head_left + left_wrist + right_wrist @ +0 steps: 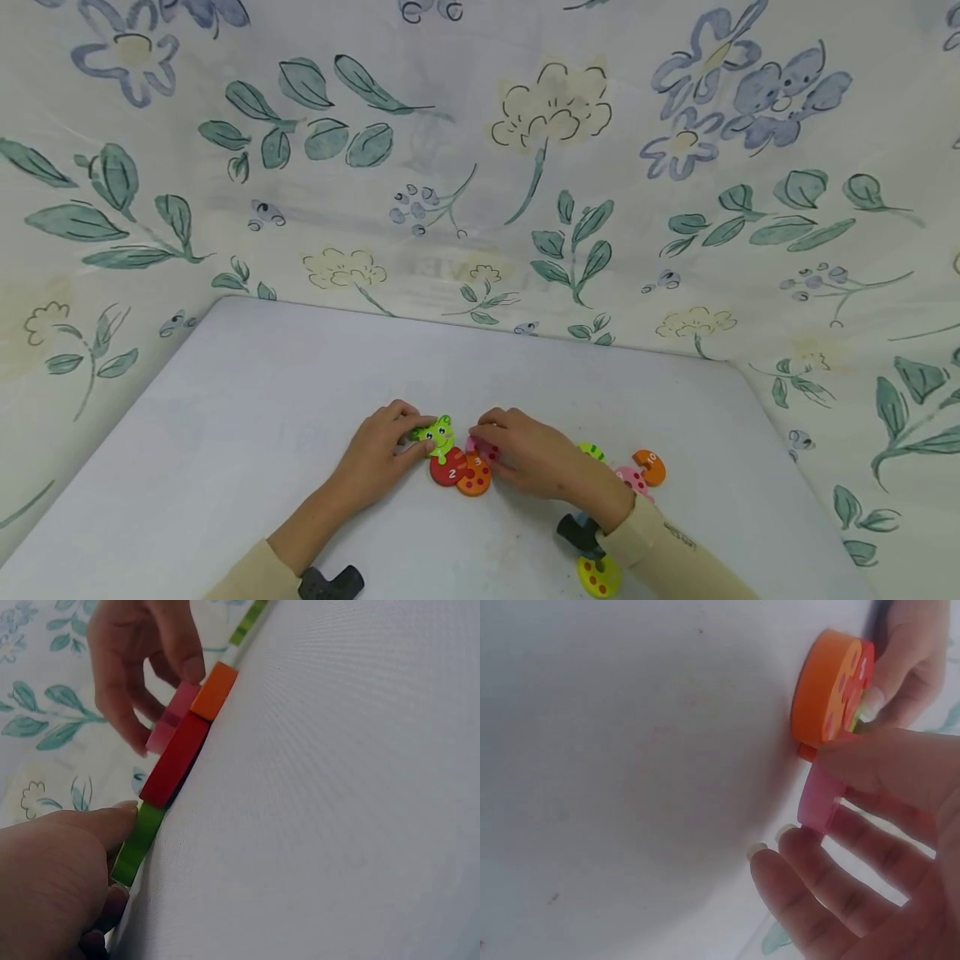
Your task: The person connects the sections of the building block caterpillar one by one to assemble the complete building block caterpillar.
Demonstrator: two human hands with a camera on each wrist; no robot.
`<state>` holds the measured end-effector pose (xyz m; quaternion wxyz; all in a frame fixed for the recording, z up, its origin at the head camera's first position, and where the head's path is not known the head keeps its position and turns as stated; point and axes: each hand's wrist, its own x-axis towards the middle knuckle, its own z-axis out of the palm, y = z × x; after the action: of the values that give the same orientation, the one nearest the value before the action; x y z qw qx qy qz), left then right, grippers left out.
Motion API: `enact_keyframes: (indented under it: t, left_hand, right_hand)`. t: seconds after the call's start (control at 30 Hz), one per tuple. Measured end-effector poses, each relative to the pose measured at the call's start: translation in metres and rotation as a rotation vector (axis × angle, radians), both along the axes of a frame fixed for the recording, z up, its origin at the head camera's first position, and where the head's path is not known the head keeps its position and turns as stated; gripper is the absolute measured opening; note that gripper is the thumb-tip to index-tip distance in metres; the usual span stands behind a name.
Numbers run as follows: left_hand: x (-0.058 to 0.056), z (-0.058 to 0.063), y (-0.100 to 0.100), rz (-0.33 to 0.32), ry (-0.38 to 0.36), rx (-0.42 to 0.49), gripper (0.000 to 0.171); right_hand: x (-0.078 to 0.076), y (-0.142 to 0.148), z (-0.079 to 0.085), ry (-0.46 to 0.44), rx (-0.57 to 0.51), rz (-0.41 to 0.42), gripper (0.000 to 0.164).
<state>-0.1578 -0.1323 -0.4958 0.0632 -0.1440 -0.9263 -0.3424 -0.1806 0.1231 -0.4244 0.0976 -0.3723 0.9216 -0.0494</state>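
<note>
In the head view, a green puzzle piece with a smiling animal face (440, 433) is pinched at its left side by my left hand (373, 462). Joined below it is a red puzzle piece marked 2 (446, 472), and an orange spotted puzzle piece marked 3 (474, 481) fits onto that one's right side. My right hand (534, 454) pinches a pink puzzle piece (822, 799) between thumb and fingers, right at the orange piece's edge. Part of the pink piece is hidden behind the fingers. From the left wrist view, the red piece (176, 761) shows its thick side.
Right of my right hand lie a green striped piece (592, 451), a pink spotted piece (632, 477) and an orange piece marked 10 (652, 468). A yellow spotted piece (600, 577) is near the right sleeve. Floral cloth (465, 150) rises behind the white table (300, 375).
</note>
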Motion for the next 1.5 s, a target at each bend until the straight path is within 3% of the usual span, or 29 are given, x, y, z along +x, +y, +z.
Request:
enact_keyframes:
  t: [0.53,0.93,1.23,1.5]
  left_hand:
    - [-0.002,0.000,0.004,-0.004,-0.022,0.004,0.039]
    - [-0.001,-0.001,0.003,0.022,-0.033,0.045,0.036]
    - [-0.001,-0.002,0.001,0.025,-0.041,0.041,0.053]
    - [-0.001,-0.001,0.004,0.040,-0.030,0.016,0.058]
  right_hand:
    - [-0.004,-0.003,-0.003,-0.013,0.062,0.005,0.047]
    - [-0.003,-0.003,-0.007,-0.017,0.050,-0.011,0.047]
    - [0.002,-0.005,-0.007,0.008,0.028,-0.031,0.045]
    - [0.006,-0.004,-0.008,0.052,0.034,-0.052,0.045]
